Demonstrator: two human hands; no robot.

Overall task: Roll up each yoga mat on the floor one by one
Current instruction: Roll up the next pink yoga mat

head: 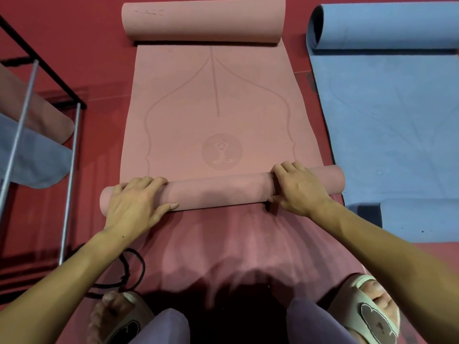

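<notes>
A pink yoga mat (216, 100) lies flat on the red floor, with an embossed yoga figure near me. Its near end is wound into a tight roll (218, 191) lying across the view. My left hand (135, 202) grips the roll's left part, fingers curled over the top and thumb along the front. My right hand (298, 188) grips the roll toward its right end the same way. The mat's far end curls up in a loose roll (203, 19). A blue yoga mat (397, 125) lies flat to the right, its far end also curled.
A metal rack (67, 170) stands at the left with pink and blue mats (32, 155) lying on it. A black cord (129, 271) loops on the floor by my left foot. My feet in pale sandals (372, 309) stand at the bottom edge.
</notes>
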